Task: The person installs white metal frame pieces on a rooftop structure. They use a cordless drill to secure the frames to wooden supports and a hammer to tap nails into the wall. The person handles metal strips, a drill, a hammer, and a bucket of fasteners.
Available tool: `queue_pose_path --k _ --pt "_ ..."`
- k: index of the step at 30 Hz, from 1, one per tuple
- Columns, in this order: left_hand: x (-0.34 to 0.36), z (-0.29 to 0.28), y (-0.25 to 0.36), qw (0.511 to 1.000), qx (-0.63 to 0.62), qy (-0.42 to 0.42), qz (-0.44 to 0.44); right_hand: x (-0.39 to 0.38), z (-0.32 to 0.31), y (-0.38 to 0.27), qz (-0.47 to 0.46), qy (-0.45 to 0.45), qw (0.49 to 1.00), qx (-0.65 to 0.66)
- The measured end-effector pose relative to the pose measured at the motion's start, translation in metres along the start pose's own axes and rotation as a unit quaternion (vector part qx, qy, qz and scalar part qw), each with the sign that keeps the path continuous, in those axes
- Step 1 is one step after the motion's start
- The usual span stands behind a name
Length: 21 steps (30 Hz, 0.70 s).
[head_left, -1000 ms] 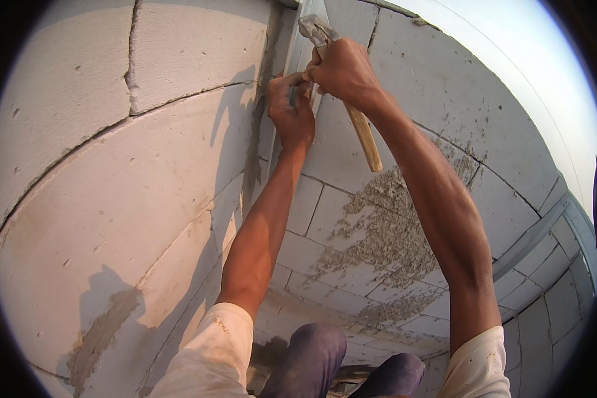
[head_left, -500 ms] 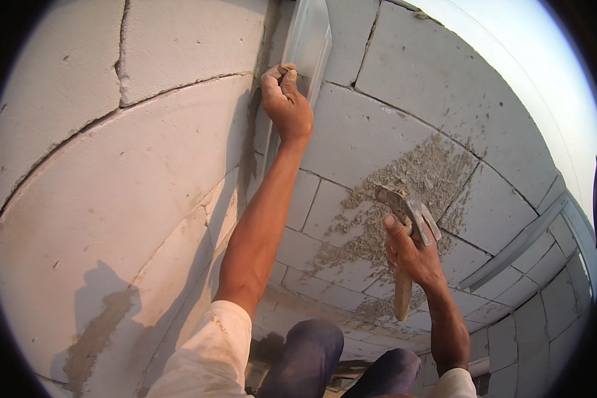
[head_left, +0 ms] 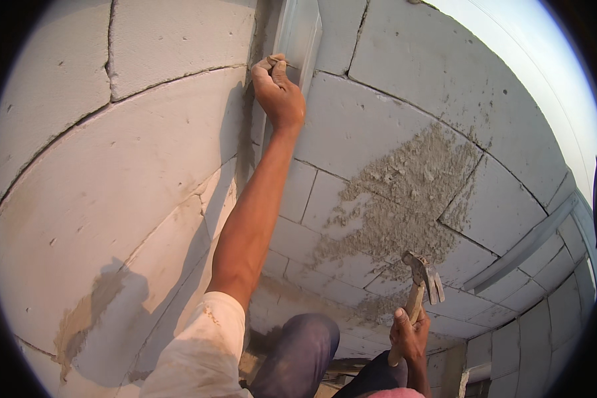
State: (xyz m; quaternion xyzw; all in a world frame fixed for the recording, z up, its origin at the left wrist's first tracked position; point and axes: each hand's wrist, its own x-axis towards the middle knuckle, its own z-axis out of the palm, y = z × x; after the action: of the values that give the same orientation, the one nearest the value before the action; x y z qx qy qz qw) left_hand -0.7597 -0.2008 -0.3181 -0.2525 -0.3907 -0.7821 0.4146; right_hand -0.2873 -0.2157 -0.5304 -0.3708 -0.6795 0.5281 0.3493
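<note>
High up in the corner, my left hand (head_left: 278, 93) is closed in a pinch against a pale metal channel (head_left: 300, 36) that runs up the wall. Whatever thin thing its fingertips hold is too small to make out. Lower right, my right hand (head_left: 410, 338) is wrapped round the wooden handle of a claw hammer (head_left: 419, 275). The hammer's head points upward, apart from the channel and in front of the far wall.
Pale block walls (head_left: 146, 159) meet at the corner behind the channel. Rough grey mortar (head_left: 418, 179) is spattered over the far wall. Another metal strip (head_left: 527, 245) lies along the blocks at right. My knees (head_left: 295, 355) show below.
My right hand has drawn the hammer down, away from the channel, and now grips lower on its handle. My left hand keeps its pinch at the channel; the view has shifted slightly.
</note>
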Motion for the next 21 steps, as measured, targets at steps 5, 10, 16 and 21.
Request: queue_pose_path --k 5,10,16,21 --pt "0.005 0.003 0.008 1.0 0.007 -0.004 0.01 0.003 0.013 0.002 -0.015 -0.03 0.999 -0.038" --pt "0.003 0.0 0.004 1.0 0.004 0.001 0.008 0.012 0.021 -0.031 -0.055 -0.085 0.995 0.025" --pt "0.001 0.002 0.004 1.0 -0.023 -0.001 0.01 0.04 0.023 -0.059 -0.131 -0.094 0.987 -0.002" --pt "0.006 -0.005 0.0 0.999 0.0 -0.033 0.011 0.085 0.067 -0.11 -0.167 -0.087 0.981 0.047"
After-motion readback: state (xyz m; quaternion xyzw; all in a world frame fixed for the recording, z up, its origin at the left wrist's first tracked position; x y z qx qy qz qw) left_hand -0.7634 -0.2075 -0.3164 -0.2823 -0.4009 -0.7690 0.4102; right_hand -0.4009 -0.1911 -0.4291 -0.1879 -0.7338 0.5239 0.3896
